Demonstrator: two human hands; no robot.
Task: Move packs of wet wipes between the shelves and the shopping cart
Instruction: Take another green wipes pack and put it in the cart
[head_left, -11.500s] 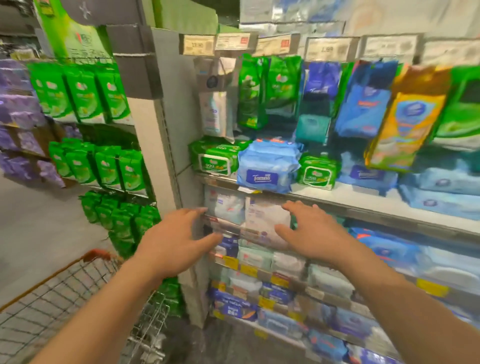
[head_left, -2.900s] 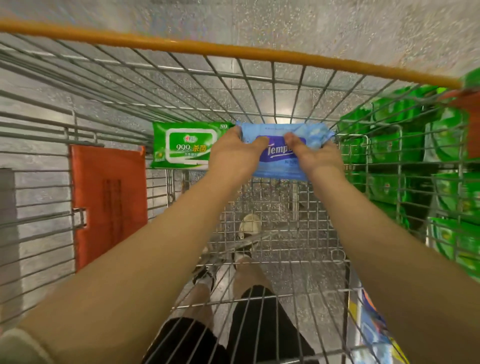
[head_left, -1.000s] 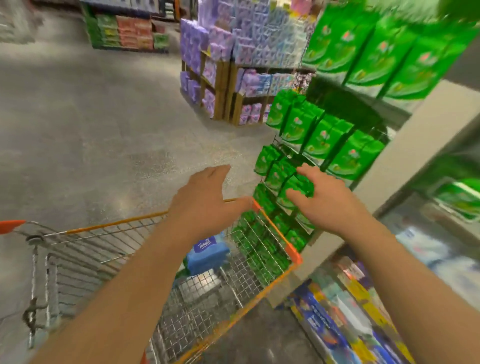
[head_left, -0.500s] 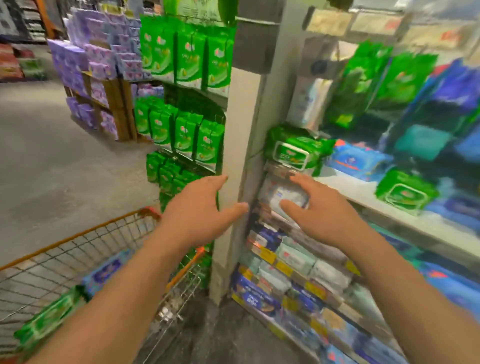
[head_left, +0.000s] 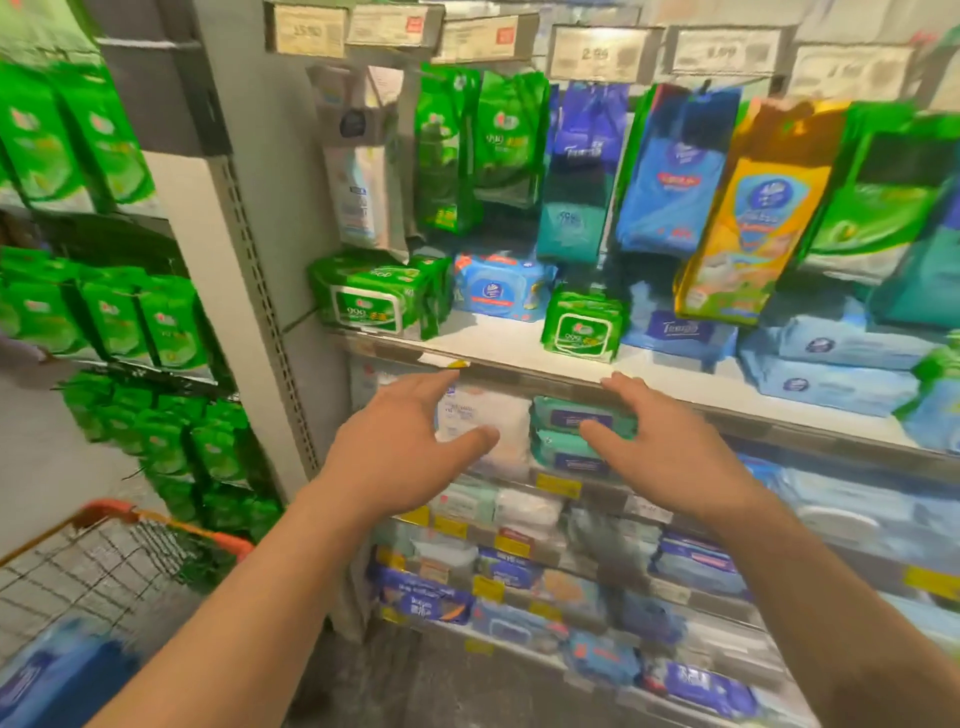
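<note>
My left hand (head_left: 400, 457) and right hand (head_left: 670, 462) reach mid-frame, fingers spread, empty. One blue pack (head_left: 47, 680) lies in the cart (head_left: 171, 519), lower left; many packs (head_left: 582, 325) remain on the shelf (head_left: 498, 343).

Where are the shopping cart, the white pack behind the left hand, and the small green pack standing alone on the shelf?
shopping cart (head_left: 171, 525): head view, on its orange rim corner.
white pack (head_left: 498, 415): head view, on its front face.
small green pack (head_left: 582, 325): head view, on its front label.
</note>
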